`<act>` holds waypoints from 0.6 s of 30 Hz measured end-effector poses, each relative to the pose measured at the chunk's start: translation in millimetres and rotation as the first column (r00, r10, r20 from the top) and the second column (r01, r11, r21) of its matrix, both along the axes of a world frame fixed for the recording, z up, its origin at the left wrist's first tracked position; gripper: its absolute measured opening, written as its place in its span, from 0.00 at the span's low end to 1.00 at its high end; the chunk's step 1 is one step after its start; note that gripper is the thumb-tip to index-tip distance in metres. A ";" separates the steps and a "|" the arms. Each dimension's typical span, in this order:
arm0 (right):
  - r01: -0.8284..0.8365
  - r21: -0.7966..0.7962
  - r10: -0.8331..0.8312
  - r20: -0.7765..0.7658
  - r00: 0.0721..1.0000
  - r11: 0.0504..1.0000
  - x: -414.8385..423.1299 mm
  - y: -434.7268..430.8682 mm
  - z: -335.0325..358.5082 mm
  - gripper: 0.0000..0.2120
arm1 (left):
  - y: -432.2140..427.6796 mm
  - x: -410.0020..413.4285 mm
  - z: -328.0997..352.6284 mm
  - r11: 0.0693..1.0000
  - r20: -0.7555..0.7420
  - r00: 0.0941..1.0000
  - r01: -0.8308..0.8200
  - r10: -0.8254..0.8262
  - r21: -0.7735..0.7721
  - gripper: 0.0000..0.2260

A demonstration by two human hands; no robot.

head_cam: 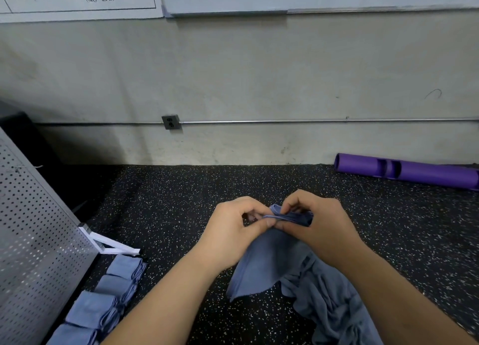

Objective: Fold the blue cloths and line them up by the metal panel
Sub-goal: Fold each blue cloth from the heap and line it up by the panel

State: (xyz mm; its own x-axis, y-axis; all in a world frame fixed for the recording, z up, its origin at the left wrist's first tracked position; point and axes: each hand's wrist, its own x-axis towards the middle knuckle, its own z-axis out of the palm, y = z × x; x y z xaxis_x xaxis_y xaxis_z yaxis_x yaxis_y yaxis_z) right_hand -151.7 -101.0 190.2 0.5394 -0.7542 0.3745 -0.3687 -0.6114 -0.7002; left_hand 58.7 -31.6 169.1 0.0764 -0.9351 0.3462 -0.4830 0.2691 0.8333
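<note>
Blue cloth, frame centre: left hand and right hand pinch its bunched upper edge; speckled floor beyond.

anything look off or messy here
Nothing really. The folded cloths sit in a tidy row along the perforated metal panel. The only mess is the crumpled heap of unfolded cloths at lower right. The left hand and right hand pinch a blue cloth.
</note>
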 end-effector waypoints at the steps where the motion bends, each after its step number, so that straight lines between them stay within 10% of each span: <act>1: -0.007 0.002 0.007 -0.015 1.000 1.000 -1.1 -1.2 -0.8 0.12 | 0.3 0.1 0.2 1.000 0.001 1.000 -0.004 0.004 -0.006 0.05; 18: 0.022 0.052 -0.020 -0.036 0.999 0.998 -24.1 -20.3 -11.9 0.15 | 10.0 33.8 21.1 0.992 -0.129 0.986 -0.114 0.105 -0.061 0.07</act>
